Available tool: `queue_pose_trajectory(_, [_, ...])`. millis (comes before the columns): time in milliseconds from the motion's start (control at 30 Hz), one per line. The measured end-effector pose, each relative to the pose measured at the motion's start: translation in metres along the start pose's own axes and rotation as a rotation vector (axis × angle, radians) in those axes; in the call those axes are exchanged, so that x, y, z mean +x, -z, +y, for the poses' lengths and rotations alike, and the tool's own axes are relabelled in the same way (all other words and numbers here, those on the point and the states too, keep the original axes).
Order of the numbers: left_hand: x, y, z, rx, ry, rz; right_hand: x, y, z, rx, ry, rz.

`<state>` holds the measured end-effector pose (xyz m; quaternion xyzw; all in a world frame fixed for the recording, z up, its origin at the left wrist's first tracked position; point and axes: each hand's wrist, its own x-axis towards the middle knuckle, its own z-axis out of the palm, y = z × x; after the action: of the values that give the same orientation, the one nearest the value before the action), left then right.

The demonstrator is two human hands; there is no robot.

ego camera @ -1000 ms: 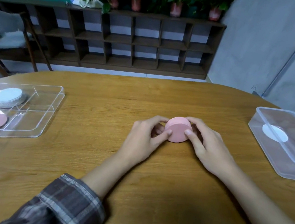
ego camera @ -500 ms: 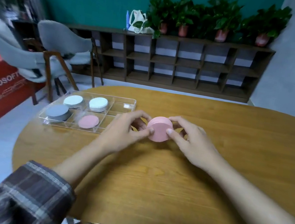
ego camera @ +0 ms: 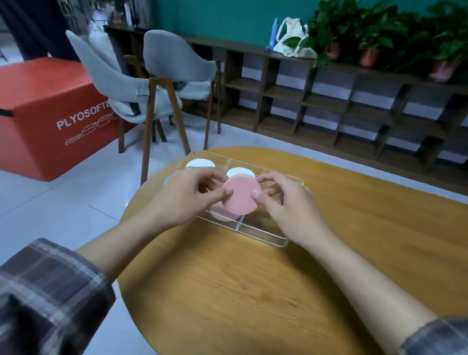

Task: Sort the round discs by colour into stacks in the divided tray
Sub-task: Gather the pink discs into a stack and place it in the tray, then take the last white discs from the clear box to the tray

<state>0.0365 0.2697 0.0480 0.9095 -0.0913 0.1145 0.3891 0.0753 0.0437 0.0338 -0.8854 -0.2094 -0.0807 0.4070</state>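
Both hands hold a stack of pink discs (ego camera: 240,195) above the clear divided tray (ego camera: 260,234) at the table's left end. My left hand (ego camera: 188,197) pinches the stack from the left, my right hand (ego camera: 287,205) from the right. Directly below the held stack, a pink disc (ego camera: 220,214) lies in a near compartment. Two pale discs sit in the far compartments, one at the left (ego camera: 200,163) and one in the middle (ego camera: 241,172). My left hand hides the tray's near left compartment.
The oval wooden table (ego camera: 299,298) ends just left of the tray. On the floor beyond stand two grey chairs (ego camera: 164,71) and a red box (ego camera: 29,110). A dark cubby shelf (ego camera: 362,115) with potted plants runs along the back wall.
Both hands have carried the pink stack leftward from the table's middle to above the tray. My head turned left with them, so the clear bin at the right left the view.
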Motion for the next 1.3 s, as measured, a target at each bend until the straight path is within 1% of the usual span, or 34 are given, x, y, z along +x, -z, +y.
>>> queue_pose_trajectory(167, [0.015, 0.004, -0.025, 0.014, 0.117, -0.001, 0.030, -0.025, 0.006, -0.030, -0.051, -0.045])
queue_pose_trajectory(467, [0.035, 0.001, -0.044, 0.229, 0.205, -0.058, 0.052, -0.041, 0.014, -0.178, -0.097, -0.186])
queue_pose_trajectory(600, [0.041, -0.002, -0.050, 0.223, 0.258, -0.061, 0.057, -0.044, 0.014, -0.259, -0.116, -0.244])
queue_pose_trajectory(733, [0.044, -0.007, -0.049, 0.278, 0.246, -0.068, 0.059, -0.048, 0.018, -0.235, -0.137, -0.252])
queue_pose_trajectory(800, [0.044, -0.009, -0.048, 0.315, 0.241, -0.056, 0.059, -0.053, 0.020, -0.197, -0.125, -0.230])
queue_pose_trajectory(900, [0.041, -0.010, -0.043, 0.404, 0.181, -0.009, 0.054, -0.056, 0.021, -0.189, -0.118, -0.163])
queue_pose_trajectory(967, [0.037, -0.009, -0.032, 0.453, 0.120, -0.011, 0.047, -0.051, 0.022, -0.190, -0.072, -0.101])
queue_pose_trajectory(1033, [0.033, -0.012, -0.019, 0.396, 0.034, -0.024, 0.038, -0.037, 0.024, -0.172, -0.008, -0.037])
queue_pose_trajectory(1133, [0.030, -0.020, 0.001, 0.277, -0.138, -0.089, 0.015, -0.004, 0.027, -0.146, 0.033, 0.001])
queue_pose_trajectory(1200, [0.028, -0.026, 0.018, 0.295, -0.213, -0.145, -0.006, 0.022, 0.031, -0.161, 0.039, 0.014])
queue_pose_trajectory(1300, [0.024, -0.042, 0.053, 0.325, -0.280, -0.213, -0.039, 0.063, 0.043, -0.220, -0.009, 0.033])
